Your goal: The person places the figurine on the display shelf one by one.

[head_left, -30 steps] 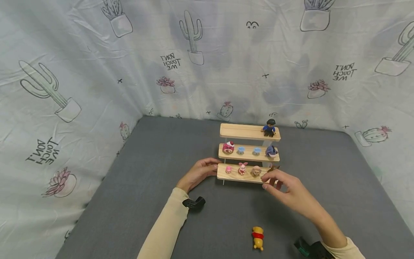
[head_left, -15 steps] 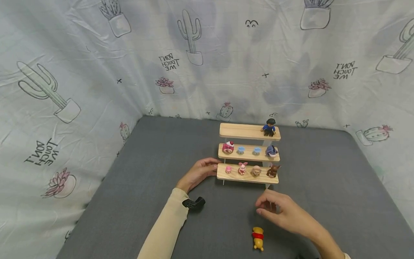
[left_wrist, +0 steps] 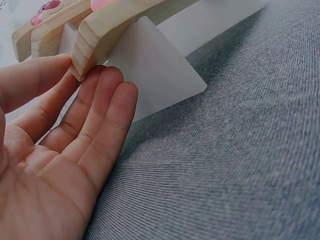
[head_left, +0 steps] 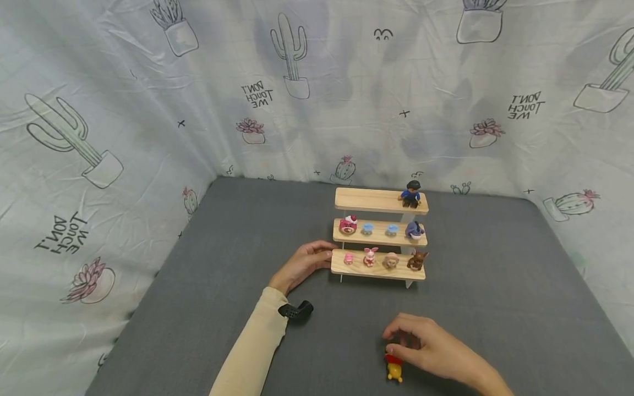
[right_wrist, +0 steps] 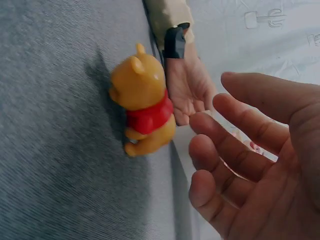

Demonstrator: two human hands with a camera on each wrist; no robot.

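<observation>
A three-tier wooden display shelf [head_left: 364, 199] stands toward the back of the table. My left hand [head_left: 303, 268] holds the left end of its lowest board [left_wrist: 92, 42], thumb and index fingertip at the corner, other fingers by the clear side panel [left_wrist: 157, 75]. Lying on the table in front is a yellow bear figurine [right_wrist: 145, 102] in a red shirt. Over it reaches my right hand [head_left: 428, 345], thumb and fingers spread apart and loosely bent. In the right wrist view a gap shows between the fingertips [right_wrist: 202, 150] and the figurine; in the head view the thumb overlaps its head.
On the top board stands a figure in blue [head_left: 410, 196]. The middle board carries a pink bear [head_left: 348, 225], two small blue pieces and a donkey [head_left: 415, 230]. Several small animals, among them a brown one [head_left: 417, 260], line the lowest. Printed cloth [head_left: 366, 82] hangs behind.
My right hand has left the brown animal on the lowest board and come down toward the front, over the yellow bear figurine. The left hand stays at the shelf's end.
</observation>
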